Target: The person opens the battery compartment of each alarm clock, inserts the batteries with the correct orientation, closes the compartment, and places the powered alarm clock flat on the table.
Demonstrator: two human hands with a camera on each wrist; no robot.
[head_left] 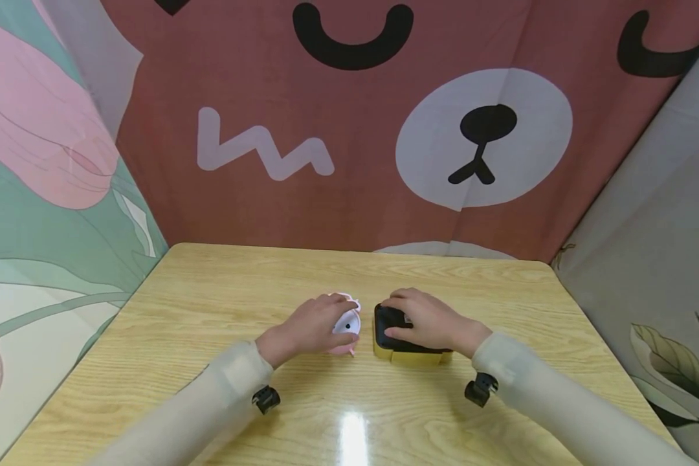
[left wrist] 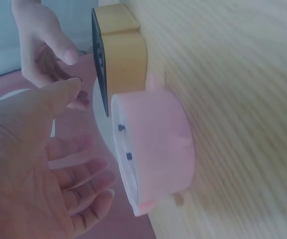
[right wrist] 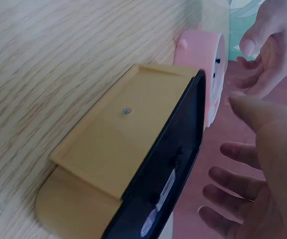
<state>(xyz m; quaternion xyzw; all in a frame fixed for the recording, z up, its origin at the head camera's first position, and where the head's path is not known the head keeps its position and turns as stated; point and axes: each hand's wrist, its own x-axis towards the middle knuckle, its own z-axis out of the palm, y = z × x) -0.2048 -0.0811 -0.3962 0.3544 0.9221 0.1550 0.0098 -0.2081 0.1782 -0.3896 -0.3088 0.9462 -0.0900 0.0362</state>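
Note:
A round pink alarm clock (head_left: pixel 343 350) lies flat on the wooden table, its white side with small black knobs turned up. In the left wrist view its pink wall (left wrist: pixel 166 144) and small feet show. My left hand (head_left: pixel 305 325) hovers just over it, thumb and fingers spread and loosely bent, apart from the clock. To its right rests a yellow box-shaped case (head_left: pixel 413 358) with a black upper panel. Labels on that panel (right wrist: pixel 167 191) are too blurred to read. Above the case is my right hand (head_left: pixel 431 321), fingers spread and slightly bent, gripping nothing.
The wooden table (head_left: pixel 221 285) reaches back to a curtain (head_left: pixel 349 207) with a bear print. Printed cloth hangs at the left and right sides. Small black cameras (head_left: pixel 266 399) are strapped at both wrists.

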